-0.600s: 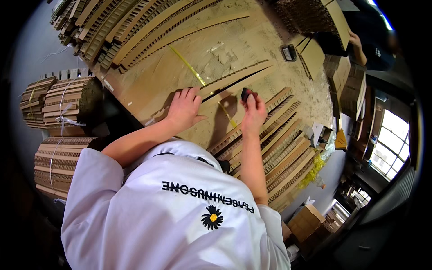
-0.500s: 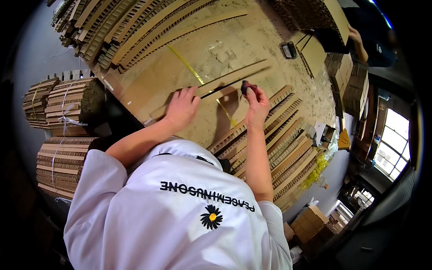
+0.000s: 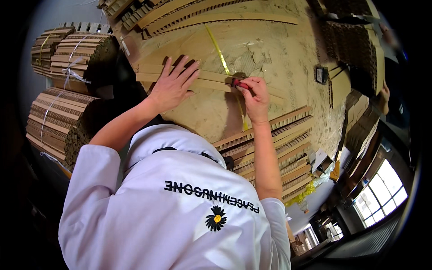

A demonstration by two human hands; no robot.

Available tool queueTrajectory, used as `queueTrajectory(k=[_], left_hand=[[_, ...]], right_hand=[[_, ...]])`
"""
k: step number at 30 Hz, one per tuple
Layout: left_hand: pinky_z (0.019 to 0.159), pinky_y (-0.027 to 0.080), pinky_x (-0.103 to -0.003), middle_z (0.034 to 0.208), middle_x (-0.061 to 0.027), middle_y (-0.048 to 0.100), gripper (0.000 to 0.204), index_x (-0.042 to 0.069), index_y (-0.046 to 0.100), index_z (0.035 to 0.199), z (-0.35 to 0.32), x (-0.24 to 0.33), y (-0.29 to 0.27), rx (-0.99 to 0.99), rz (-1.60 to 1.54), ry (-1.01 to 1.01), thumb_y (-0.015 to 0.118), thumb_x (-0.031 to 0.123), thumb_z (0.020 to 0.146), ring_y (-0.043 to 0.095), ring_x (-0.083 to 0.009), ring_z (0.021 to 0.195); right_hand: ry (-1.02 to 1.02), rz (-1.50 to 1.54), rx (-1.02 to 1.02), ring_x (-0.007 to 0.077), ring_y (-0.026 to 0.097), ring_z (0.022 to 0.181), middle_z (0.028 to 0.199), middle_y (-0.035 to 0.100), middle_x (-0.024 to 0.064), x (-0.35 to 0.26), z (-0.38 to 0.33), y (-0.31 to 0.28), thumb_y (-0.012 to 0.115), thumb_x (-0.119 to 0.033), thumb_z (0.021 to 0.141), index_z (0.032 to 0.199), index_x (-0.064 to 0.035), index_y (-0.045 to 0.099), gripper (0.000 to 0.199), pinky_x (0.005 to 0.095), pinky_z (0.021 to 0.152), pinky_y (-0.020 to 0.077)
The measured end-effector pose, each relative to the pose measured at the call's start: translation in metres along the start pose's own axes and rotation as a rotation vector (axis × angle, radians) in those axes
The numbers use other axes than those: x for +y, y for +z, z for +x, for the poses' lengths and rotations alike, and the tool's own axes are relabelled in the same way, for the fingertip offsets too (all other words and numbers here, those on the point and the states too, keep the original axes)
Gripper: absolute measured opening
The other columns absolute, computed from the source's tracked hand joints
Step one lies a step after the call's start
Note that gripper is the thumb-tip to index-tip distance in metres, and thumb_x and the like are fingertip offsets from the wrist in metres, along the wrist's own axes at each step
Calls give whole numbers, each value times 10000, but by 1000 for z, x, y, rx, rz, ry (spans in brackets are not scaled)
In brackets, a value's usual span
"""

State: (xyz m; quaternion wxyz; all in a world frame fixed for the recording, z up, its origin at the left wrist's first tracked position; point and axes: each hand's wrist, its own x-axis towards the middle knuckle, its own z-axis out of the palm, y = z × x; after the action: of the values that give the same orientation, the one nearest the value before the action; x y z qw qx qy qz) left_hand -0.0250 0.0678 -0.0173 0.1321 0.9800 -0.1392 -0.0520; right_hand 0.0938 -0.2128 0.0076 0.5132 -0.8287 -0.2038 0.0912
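Table [image 3: 297, 90] carried a row of cardboard strips [image 3: 292, 158] on its near right side, with two long strips [image 3: 211, 85] lying side by side mid-table, which I'd judge could have slid or skewed if holding pressure eased or the tool dragged sideways. Left hand [image 3: 174, 85] lay palm down on them, fingers spread wide, gripping nothing; right hand [image 3: 256, 96] held a narrow pinch. Small black box [image 3: 321, 74] sat well apart at far right, contents unreadable; smallest, the pinched red-and-black tool [image 3: 243, 84] was over the strips, contact unclear.
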Motion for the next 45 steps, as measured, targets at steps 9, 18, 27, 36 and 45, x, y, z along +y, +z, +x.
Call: queueTrajectory(k=[9,18,27,36,45], left_hand=[[1248,144,-664,1680,-81,331,799,78,523,1481,-4,-4,13,112,-71,13,811,411,814,240,-370,1574],[1249,147,-657,1670,-76,351,798,90,535,1475,-4,-5,12,89,-64,6,807,435,808,253,-364,1570],[1248,146,-661,1678,-71,336,800,88,531,1482,-3,-5,16,101,-66,5,799,439,815,253,-363,1568],[1245,172,-657,1662,-47,370,708,394,569,1464,-2,-5,16,159,-114,13,819,358,801,289,-360,1551],[1228,202,-678,1651,-52,386,671,374,579,1460,1,-5,8,107,-152,10,803,333,829,311,-377,1538]], right_hand=[[9,-59,-139,201,624,930,1023,619,74,-4,14,0,745,111,823,1029,-19,745,243,286,796,516],[-98,-262,-102,250,632,799,912,612,76,-14,19,7,809,9,786,962,-76,758,202,351,678,515],[-180,-475,-182,222,641,774,790,634,-9,-14,28,0,816,-95,757,876,-168,749,155,377,661,413],[-188,-502,-188,214,640,764,781,630,-11,-12,29,0,802,-91,757,862,-177,742,148,362,654,391],[-158,-472,-170,240,650,751,780,629,-3,-11,26,1,792,-96,768,860,-175,737,133,372,632,409]])
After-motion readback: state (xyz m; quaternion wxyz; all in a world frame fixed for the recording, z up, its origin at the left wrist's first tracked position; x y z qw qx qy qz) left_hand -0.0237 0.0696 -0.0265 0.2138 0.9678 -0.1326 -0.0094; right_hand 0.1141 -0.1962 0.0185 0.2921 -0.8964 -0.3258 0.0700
